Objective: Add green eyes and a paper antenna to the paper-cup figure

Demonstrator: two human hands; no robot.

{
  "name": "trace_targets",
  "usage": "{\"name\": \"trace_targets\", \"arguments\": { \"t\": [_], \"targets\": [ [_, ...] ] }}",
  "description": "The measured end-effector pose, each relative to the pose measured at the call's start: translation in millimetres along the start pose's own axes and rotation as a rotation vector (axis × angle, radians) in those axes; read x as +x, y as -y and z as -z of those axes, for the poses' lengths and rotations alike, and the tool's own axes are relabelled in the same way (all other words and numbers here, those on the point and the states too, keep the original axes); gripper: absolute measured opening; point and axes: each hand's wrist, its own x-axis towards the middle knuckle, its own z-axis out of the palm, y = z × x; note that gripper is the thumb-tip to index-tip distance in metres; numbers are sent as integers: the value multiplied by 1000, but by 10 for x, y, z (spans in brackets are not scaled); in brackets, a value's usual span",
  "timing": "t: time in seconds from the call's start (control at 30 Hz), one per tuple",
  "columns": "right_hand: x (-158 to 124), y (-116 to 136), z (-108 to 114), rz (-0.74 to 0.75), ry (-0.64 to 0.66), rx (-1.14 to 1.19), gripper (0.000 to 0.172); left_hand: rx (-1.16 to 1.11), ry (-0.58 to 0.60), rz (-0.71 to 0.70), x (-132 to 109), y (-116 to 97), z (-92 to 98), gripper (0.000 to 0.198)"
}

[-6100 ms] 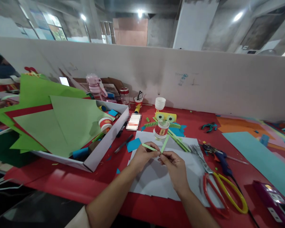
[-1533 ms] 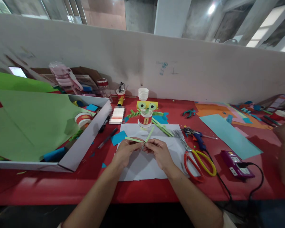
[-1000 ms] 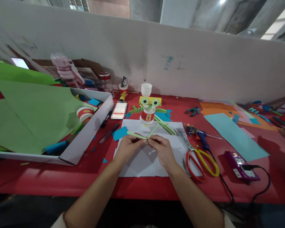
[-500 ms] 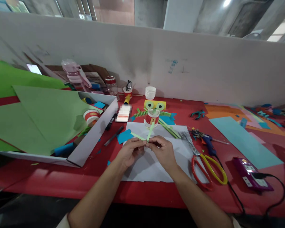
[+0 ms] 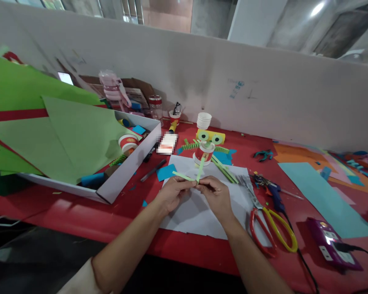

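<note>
My left hand (image 5: 174,193) and my right hand (image 5: 216,196) meet over a white sheet (image 5: 193,218), fingers pinched together. Between them they hold two light green paper strips (image 5: 200,169), joined at one end in a V. One strip points away toward a red and white paper cup (image 5: 203,154); the other slants to the left. Folded green paper arms (image 5: 222,150) stick out from the cup's sides. Behind it lies a yellow paper roll (image 5: 210,136) with two round green eyes. More green strips (image 5: 225,169) rest right of the cup. My fingers partly hide the strips' joined end.
On the right lie scissors (image 5: 259,208) with red and yellow handles, a glue gun (image 5: 274,194), pliers (image 5: 263,155), blue paper (image 5: 322,196) and a purple power socket (image 5: 333,245). A white box (image 5: 130,163) with craft parts stands left. A blue paper piece (image 5: 166,172) and a pen (image 5: 153,170) lie nearby.
The camera view has turned a little, so the table's things sit further right in the picture. Both hands keep their pinch on the strips at nearly the same spot over the sheet.
</note>
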Motion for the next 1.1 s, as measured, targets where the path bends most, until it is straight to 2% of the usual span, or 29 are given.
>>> {"name": "trace_targets", "arguments": {
  "t": [0.13, 0.3, 0.6, 0.7, 0.87, 1.1],
  "targets": [
    [-11, -116, -13, -193, 19, 176, 6, 89, -47, -123, 18, 51, 8, 18],
    [-8, -145, -24, -321, -16, 342, 10, 152, 23, -163, 3, 65, -1, 13],
    [-18, -149, -14, -297, -62, 267, 9, 203, 41, -132, -10, 39, -36, 14],
    [-21, -128, -13, -287, -62, 255, 9, 202, 59, -177, 4, 59, -17, 11],
    [-31, -119, -31, -347, -63, 316, 13, 212, 80, -262, 14, 87, -15, 9],
    [-34, -113, -41, -389, -79, 355, 16, 177, 66, -225, -4, 82, -45, 7]
  ]
}}
